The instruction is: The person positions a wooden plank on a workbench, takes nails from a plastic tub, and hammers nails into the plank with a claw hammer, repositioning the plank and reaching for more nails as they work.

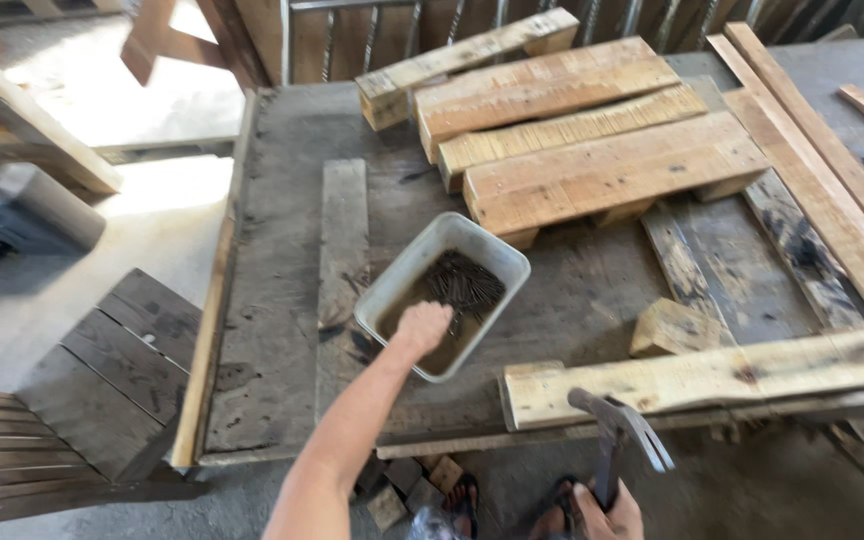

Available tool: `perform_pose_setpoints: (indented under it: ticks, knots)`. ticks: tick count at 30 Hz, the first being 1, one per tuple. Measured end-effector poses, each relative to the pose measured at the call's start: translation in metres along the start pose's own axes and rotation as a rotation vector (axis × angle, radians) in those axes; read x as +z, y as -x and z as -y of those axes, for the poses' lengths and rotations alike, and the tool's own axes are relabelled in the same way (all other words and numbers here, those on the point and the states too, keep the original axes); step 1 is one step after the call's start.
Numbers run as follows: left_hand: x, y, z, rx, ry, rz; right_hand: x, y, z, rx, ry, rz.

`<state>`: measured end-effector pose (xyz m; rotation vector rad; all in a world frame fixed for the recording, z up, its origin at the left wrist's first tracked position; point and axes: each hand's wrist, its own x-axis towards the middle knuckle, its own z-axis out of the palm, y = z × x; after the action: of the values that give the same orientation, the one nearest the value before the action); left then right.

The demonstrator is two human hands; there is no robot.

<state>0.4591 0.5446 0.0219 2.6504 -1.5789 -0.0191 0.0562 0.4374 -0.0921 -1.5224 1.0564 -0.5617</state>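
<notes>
My left hand [421,325] reaches down into a grey rectangular tray [404,278] that holds a heap of dark nails [464,282]; its fingers are curled among the nails and hidden from view. My right hand [607,515] is at the bottom edge, gripping the handle of a claw hammer [620,425] whose head points up in front of a long pale plank [712,375] lying across the near edge of the worktable.
A worn grey worktable [282,300] carries a pallet-like stack of pale boards [592,140], a small wood block [670,328] and long strips [822,170] at right. Dark slatted pallets [102,380] lie on the floor at left. My sandalled feet [512,505] and small offcuts are below.
</notes>
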Motion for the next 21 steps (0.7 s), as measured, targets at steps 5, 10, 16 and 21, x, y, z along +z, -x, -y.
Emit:
perform_pose_setpoints:
  ticks: [5,10,16,21]
  knots:
    - [-0.004,0.001,-0.013,-0.023,-0.03,0.125,-0.013,0.02,0.023,0.07,-0.031,0.122]
    - [-0.011,0.0,-0.019,-0.073,-0.035,0.183,-0.012,0.027,0.035,0.101,-0.058,0.101]
    - [-0.013,0.01,-0.01,-0.175,0.366,-0.009,-0.012,0.027,0.035,0.097,-0.094,0.111]
    - [-0.016,0.02,-0.021,-0.383,1.236,-0.104,-0.016,0.028,0.032,0.109,-0.058,0.127]
